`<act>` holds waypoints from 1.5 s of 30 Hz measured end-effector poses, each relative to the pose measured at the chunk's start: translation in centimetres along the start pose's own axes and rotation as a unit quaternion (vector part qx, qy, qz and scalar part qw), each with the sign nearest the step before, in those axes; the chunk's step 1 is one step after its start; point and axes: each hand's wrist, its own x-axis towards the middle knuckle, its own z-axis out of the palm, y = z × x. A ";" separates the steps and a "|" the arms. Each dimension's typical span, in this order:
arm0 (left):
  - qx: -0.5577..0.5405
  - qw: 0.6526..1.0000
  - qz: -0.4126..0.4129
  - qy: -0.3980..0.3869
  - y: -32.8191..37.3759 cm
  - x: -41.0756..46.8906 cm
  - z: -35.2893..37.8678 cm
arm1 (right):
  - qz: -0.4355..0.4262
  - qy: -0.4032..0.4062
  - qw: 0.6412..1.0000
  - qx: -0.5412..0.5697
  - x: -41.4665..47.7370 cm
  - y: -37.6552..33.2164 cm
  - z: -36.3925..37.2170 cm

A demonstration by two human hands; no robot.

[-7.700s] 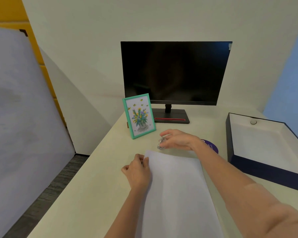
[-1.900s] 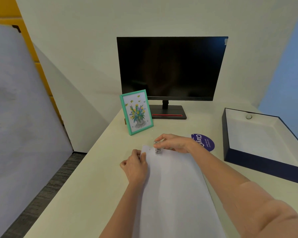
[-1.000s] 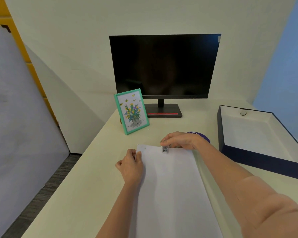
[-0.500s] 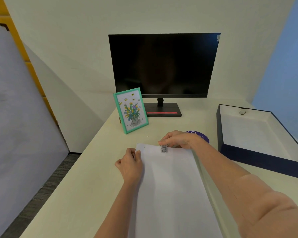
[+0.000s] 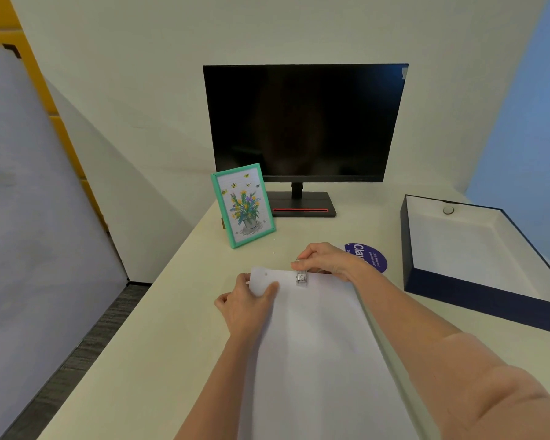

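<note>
Right fingers (image 5: 305, 256) pinch the clip (image 5: 301, 277) on the paper (image 5: 315, 344) along its far edge.

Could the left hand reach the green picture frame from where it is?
Probably yes: only bare desk lies between the left hand and the green picture frame, but it would first have to let go of the paper corner it pinches.

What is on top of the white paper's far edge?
A small clear clip sits on that edge, pinched by the right hand; the left hand grips the far left corner of the paper. The right hand covers the clip's back end.
</note>
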 end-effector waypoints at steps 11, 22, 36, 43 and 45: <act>0.032 0.999 0.005 -0.003 0.0 0.1 -0.1 | 0.045 -0.048 0.998 -0.014 -0.6 -0.6 -0.5; 0.021 1.000 0.004 -0.006 0.2 0.0 -0.3 | 0.053 -0.066 0.994 -0.066 -1.8 -1.6 -1.0; 0.022 1.000 0.014 0.004 0.4 -0.3 -0.6 | 0.045 -0.045 0.994 -0.090 -2.5 -1.6 -0.9; 0.023 1.000 0.018 0.006 0.3 -0.2 -0.6 | 0.038 -0.041 0.995 -0.085 -2.6 -1.2 -1.4; 0.023 1.000 0.017 0.008 0.3 -0.2 -0.5 | 0.043 -0.025 0.996 -0.075 -2.7 -0.6 -2.0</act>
